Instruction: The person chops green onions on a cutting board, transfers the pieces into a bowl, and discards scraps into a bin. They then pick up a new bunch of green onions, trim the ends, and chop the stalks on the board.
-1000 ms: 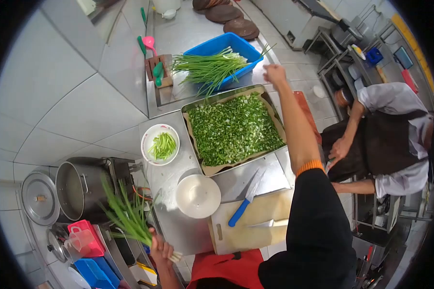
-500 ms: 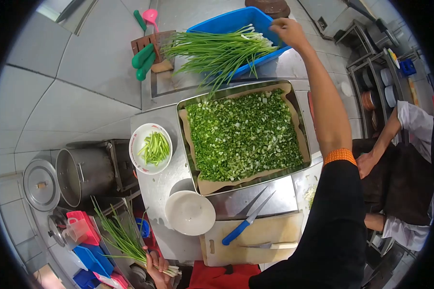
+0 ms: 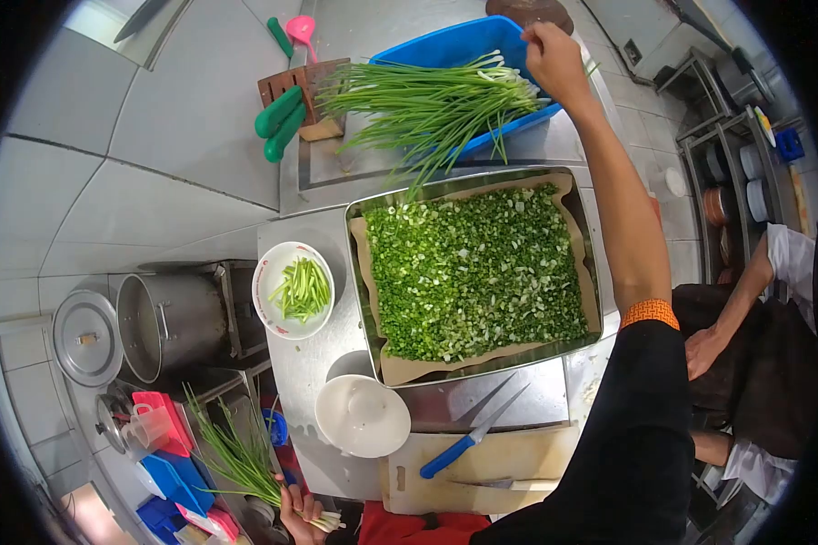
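At the lower left, my left hand [image 3: 302, 516] is closed round a bunch of green onions [image 3: 245, 461], white ends toward me. My right hand [image 3: 554, 56] reaches over the right end of a blue tub [image 3: 418, 44]; its fingers are curled, and whether they hold anything is hard to see. Long green onions [image 3: 427, 102] lie across the tub, tops hanging over its left and near edges. Below it, chopped green onion [image 3: 477, 272] fills a paper-lined metal tray [image 3: 596, 300]. A blue-handled knife [image 3: 463, 447] rests on the cutting board [image 3: 418, 495].
Left of the tray are a bowl of cut stalks [image 3: 300, 289] and a white bowl [image 3: 362, 416]. Green-handled tools [image 3: 280, 123] stand in a wooden block [image 3: 323, 91]. A large pot [image 3: 168, 322] is at the left. A co-worker [image 3: 745, 363] stands at the right.
My right arm has stayed stretched toward the tub, its hand now over the tub's right end. My left hand still holds the bunch, lower in view. The camera view has shifted.
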A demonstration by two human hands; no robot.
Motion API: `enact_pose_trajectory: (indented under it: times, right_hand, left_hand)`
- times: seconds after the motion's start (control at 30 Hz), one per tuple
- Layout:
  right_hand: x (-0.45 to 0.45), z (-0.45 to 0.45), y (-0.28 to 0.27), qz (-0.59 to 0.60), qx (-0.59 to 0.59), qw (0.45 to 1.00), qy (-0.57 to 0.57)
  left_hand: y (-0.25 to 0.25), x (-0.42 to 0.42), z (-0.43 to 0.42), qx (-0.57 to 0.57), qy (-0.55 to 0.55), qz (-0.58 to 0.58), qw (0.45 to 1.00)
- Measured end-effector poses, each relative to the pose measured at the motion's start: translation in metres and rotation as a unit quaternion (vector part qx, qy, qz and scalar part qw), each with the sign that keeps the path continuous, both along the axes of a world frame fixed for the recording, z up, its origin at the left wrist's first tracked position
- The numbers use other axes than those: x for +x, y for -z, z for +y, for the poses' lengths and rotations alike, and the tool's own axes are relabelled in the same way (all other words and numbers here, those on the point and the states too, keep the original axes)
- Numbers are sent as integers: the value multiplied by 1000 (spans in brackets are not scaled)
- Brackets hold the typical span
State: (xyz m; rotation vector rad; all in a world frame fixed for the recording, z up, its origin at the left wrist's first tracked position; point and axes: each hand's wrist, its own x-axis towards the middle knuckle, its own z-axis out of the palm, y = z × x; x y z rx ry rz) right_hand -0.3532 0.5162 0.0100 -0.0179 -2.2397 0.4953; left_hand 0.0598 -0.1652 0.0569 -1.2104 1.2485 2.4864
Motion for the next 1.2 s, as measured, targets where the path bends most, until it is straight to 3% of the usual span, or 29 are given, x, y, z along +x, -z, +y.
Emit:
enact_pose_trajectory:
  times: [0.03, 0.1, 0.13, 0.17, 0.2, 0.37, 0.43, 0.57, 0.63, 0.8, 0.83, 0.93, 1.0, 1.1, 1.13, 1.2]
  right_hand:
    - [0, -8, -6, 48, 12, 998, -36]
    - [-15, 11, 14, -13, -28, 999, -30]
    - [-19, 23, 23, -179, 65, 980, -62]
    - [-22, 23, 23, -336, 157, 924, -93]
    - [-18, 17, 31, -438, 161, 883, -47]
    - [-7, -5, 32, -502, 132, 855, 15]
    - [-13, -3, 22, -572, 216, 790, 36]
    - [-6, 4, 7, -486, 309, 817, 26]
    - [-2, 10, -7, -477, 202, 855, 20]
    - [12, 8, -17, -428, 205, 880, -1]
    - [8, 5, -16, -472, 195, 860, -4]
    - [6, -6, 2, -469, 156, 869, 28]
    - [3, -17, 6, -573, 163, 800, 71]
    - [-2, -25, 6, -624, 161, 759, 91]
    - [-2, -26, 3, -623, 160, 760, 90]
    - [2, -26, -6, -609, 163, 772, 79]
  left_hand:
    - [4, -1, 2, -2, 0, -2, 1000]
    - [2, -2, 3, -4, 1, -19, 1000]
    - [3, -2, 9, 3, 25, 0, 1000]
    - [4, -3, 12, 3, 25, 6, 1000]
    - [3, -1, 13, -8, 42, 7, 999]
    - [-4, 5, 14, -26, 25, -17, 999]
    - [-6, 5, 13, -38, 19, -24, 999]
    - [-3, 7, 11, -39, 31, -8, 999]
    - [1, 8, 11, -22, 32, 0, 999]
    - [4, 9, 11, -38, 55, 19, 998]
    - [4, 10, 12, -40, 48, 16, 998]
    - [2, 12, 14, -47, 25, 5, 999]
    - [5, 17, 3, -34, 17, 3, 999]
    - [6, 21, -3, -29, 9, 7, 1000]
    - [1, 23, -6, -222, 76, -165, 958]
    - [2, 24, -4, -216, 47, -169, 960]
